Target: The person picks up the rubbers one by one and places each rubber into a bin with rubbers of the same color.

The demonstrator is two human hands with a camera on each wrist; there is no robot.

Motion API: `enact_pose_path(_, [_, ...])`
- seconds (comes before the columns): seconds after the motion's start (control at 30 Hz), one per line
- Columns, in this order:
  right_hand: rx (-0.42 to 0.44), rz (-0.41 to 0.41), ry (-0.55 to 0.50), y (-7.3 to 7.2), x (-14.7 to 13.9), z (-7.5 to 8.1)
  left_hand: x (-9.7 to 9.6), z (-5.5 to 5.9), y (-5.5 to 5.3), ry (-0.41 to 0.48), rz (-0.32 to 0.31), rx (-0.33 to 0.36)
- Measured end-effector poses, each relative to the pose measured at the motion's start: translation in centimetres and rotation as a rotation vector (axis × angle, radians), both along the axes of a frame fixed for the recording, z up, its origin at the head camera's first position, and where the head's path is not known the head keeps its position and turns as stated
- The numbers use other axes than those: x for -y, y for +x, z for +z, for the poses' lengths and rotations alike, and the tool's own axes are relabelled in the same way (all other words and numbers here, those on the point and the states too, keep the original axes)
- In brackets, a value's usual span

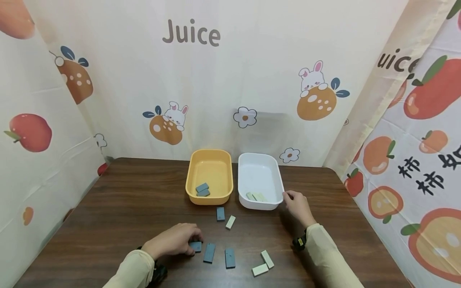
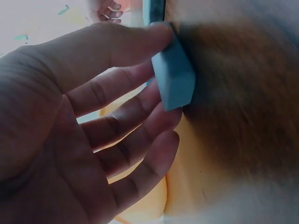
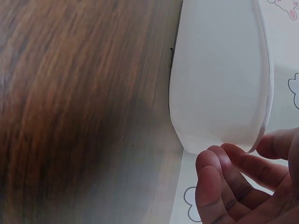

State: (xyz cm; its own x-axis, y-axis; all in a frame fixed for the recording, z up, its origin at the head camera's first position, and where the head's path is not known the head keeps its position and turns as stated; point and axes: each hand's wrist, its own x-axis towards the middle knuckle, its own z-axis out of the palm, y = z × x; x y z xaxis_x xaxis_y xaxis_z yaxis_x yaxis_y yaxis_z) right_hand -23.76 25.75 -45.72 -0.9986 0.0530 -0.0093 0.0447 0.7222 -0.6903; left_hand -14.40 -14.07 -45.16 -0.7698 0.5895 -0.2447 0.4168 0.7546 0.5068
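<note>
In the head view, my left hand (image 1: pixel 177 239) is low over the table, its thumb and fingers pinching a grey-blue block (image 1: pixel 196 246). The left wrist view shows that block (image 2: pixel 175 77) between the thumb and fingertips, close to the wood. My right hand (image 1: pixel 298 207) holds the rim of the white bin (image 1: pixel 261 205) at its near right corner; in the right wrist view its thumb and fingers meet at the rim. Two more grey-blue blocks, one of them a blue block (image 1: pixel 209 253), lie just right of the left hand.
A yellow bin (image 1: pixel 210 200) with two blue blocks stands left of the white bin, which contains several pale green blocks (image 1: pixel 256 197). Another blue block (image 1: pixel 220 214) and a pale green block (image 1: pixel 230 222) lie before the bins. Two pale blocks (image 1: pixel 260 269) lie near the front.
</note>
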Motion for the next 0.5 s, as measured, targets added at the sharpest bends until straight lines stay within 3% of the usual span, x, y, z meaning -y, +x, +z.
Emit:
enact_pose_path(0.13, [0.009, -0.001, 0.005, 0.03, -0.02, -0.07, -0.04, 0.0, 0.03, 0.013, 0.006, 0.018])
enact_pose_path(0.5, [0.009, 0.008, 0.005, -0.06, 0.04, 0.15, 0.04, 0.36, -0.27, 0.051, 0.052, -0.024])
